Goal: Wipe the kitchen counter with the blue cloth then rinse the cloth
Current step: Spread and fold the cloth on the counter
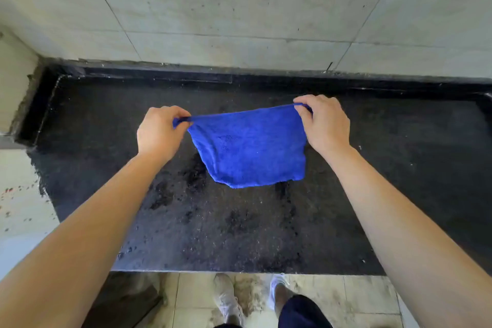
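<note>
The blue cloth hangs stretched between both hands above the black kitchen counter. My left hand pinches its top left corner. My right hand pinches the top right corner. The cloth's top edge is pulled taut and its lower edge droops toward the counter. Dark wet-looking patches and fine specks mark the counter in front of the cloth.
A grey tiled wall rises behind the counter, with a raised black lip along the back and left edges. The counter's front edge runs along the bottom, above a tiled floor and my shoes. A pale ledge lies at the left.
</note>
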A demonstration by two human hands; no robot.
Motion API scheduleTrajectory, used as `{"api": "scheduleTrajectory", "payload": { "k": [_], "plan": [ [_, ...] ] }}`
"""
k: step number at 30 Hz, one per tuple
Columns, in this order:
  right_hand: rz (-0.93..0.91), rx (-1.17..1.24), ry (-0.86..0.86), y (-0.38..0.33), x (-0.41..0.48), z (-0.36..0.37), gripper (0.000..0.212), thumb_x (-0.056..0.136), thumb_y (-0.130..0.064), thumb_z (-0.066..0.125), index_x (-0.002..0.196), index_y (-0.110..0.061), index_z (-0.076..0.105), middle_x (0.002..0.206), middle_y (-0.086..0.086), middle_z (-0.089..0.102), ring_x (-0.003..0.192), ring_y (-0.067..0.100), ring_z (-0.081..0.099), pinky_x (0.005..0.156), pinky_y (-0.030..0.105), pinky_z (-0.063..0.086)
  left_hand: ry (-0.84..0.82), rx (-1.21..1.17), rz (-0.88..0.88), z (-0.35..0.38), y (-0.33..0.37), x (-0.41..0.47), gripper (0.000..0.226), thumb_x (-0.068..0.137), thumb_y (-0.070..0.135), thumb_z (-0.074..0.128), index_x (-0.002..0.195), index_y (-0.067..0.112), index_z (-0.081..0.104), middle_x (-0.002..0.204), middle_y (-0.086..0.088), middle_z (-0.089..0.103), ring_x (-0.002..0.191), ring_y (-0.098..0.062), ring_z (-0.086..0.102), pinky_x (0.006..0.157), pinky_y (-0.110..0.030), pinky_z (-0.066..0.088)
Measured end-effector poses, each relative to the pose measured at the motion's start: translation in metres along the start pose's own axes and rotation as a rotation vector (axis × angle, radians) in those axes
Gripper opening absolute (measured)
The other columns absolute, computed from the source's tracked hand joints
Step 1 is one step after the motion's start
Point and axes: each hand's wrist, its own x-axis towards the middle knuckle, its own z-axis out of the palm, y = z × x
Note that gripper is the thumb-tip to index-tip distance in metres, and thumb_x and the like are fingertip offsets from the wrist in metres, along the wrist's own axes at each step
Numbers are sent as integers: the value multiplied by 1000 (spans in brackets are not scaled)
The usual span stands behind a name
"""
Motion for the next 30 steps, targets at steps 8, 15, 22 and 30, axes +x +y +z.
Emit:
{"api": "scheduleTrajectory", "payload": {
  "k": [8,15,22,30],
  "plan": [
    [-52,71,233,-27,-11,-96,25,99,-35,56,120,-29,69,109,-4,69,105,23,57,84,35,45,147,-52,215,-84,48,0,7,84,14,73,89,15,68,90,4,57,91,-19,49,70,-32,37],
    [-36,-60,-11,15,-123,-10,17,94,-27,65,109,-26,74,100,-4,71,91,24,60,74,36,49,-13,166,336,-5,-26,-92,26,64,-7,78,76,13,68,74,-6,61,71,-34,56,58,-38,47],
    [0,-185,-352,48,-242,75,18,88,-12,69,101,-21,78,94,5,72,84,35,63,71,41,50,-342,229,153,74,-97,-223,27,71,-4,76,92,14,73,85,-8,61,78,-35,64,59,-41,54],
    [38,-220,-453,48,-270,70,24,98,-16,57,117,-23,71,114,1,68,101,28,57,84,39,46,-399,213,67,59,-95,-250,22,97,12,57,112,18,72,109,-6,63,105,-30,56,79,-46,53]
  ]
}}
